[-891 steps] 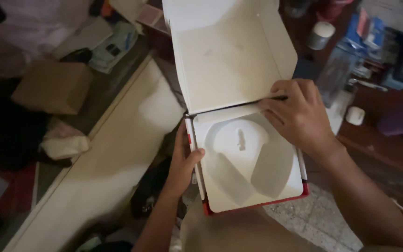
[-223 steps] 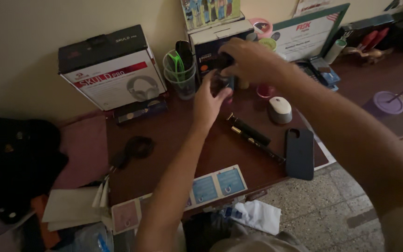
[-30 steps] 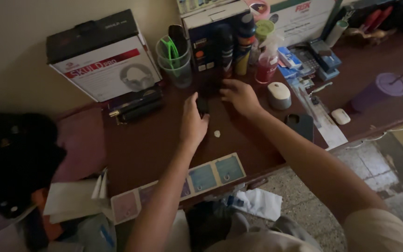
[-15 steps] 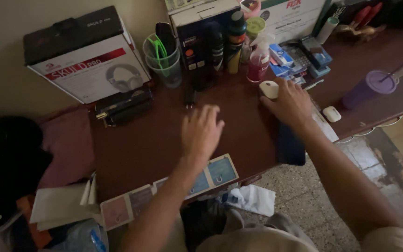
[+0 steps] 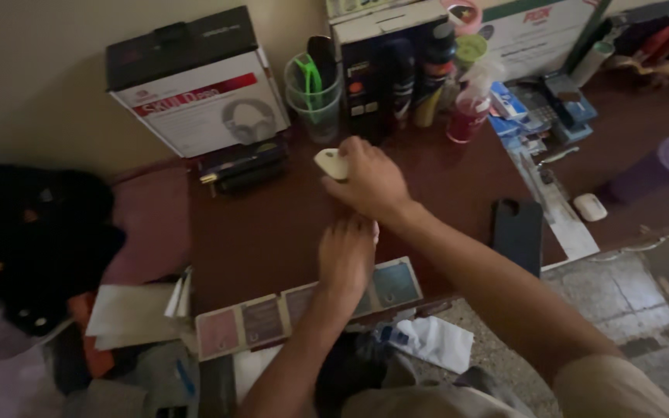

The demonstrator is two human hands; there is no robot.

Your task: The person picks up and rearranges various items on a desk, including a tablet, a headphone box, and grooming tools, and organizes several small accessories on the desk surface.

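Note:
My right hand (image 5: pixel 369 182) grips a white computer mouse (image 5: pixel 331 163) over the middle of the dark wooden desk (image 5: pixel 265 232), a little in front of a clear cup (image 5: pixel 315 104) with green and black items. My left hand (image 5: pixel 346 255) rests palm down on the desk just below the right hand, fingers together, near a strip of blue and pink cards (image 5: pixel 303 306) at the front edge. Whether anything lies under the left hand is hidden.
A headphone box (image 5: pixel 199 93) leans on the wall at the back left, with dark pens (image 5: pixel 243 164) in front. Bottles and a spray bottle (image 5: pixel 470 108) stand at the back. A black phone case (image 5: pixel 517 232) lies right. A purple cup (image 5: pixel 656 170) is far right.
My right hand has picked up the white mouse at the right and carried it left toward the cup. My left hand has drawn back toward the front edge.

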